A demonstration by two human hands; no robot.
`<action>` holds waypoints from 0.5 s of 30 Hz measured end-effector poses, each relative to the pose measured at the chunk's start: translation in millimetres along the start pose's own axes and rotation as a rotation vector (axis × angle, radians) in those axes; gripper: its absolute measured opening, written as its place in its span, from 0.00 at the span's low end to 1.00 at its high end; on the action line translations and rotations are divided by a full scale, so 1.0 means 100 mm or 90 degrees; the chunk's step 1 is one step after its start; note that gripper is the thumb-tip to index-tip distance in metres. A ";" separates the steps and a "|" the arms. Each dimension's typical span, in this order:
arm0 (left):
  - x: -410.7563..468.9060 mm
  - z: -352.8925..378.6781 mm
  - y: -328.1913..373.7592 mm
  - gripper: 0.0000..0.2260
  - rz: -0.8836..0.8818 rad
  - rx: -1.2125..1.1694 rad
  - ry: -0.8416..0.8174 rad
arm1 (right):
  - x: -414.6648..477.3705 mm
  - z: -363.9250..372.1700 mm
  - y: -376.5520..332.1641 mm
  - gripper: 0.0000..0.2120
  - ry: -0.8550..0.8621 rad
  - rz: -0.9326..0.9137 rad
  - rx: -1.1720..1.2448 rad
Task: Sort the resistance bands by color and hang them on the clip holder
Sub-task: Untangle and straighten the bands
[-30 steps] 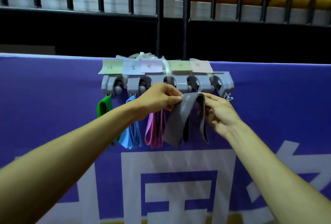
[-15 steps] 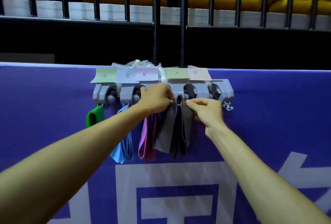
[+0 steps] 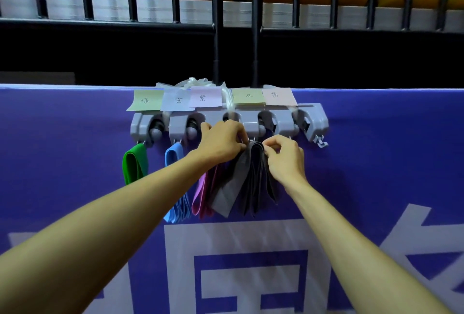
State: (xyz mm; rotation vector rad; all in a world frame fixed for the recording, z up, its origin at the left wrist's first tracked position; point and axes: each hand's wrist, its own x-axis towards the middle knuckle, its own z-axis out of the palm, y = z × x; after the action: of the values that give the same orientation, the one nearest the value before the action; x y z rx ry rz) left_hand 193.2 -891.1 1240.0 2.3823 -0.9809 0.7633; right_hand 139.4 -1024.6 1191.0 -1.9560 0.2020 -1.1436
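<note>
Grey bands [image 3: 254, 178] pinched between left fingers [image 3: 238, 136], right fingers [image 3: 273, 143]

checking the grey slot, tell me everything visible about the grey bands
The grey bands are several flat, rubbery-looking loops, lighter grey on the left, darker on the right, hanging bunched under the clip holder. The left hand and right hand pinch their tops; whether they sit on a hook is hidden. They overlap the purple bands.
</note>
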 end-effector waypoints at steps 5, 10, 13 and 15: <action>0.02 0.00 0.00 0.03 -0.017 -0.019 -0.033 | 0.00 0.06 0.08 0.08 -0.013 0.032 0.055; -0.03 -0.02 -0.06 0.07 0.007 -0.037 -0.037 | 0.03 0.12 0.20 0.10 -0.027 0.095 0.146; -0.04 0.01 -0.06 0.07 0.014 -0.029 -0.007 | 0.03 0.16 0.21 0.09 -0.047 0.145 0.208; -0.04 0.03 -0.04 0.07 0.018 -0.025 0.008 | 0.01 0.17 0.20 0.07 -0.060 0.161 0.229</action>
State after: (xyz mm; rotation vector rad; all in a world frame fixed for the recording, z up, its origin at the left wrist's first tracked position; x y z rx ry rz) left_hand 194.2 -888.1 1234.4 2.3314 -1.0175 0.7615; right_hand 158.7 -1027.6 1173.5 -1.6096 0.1743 -0.8540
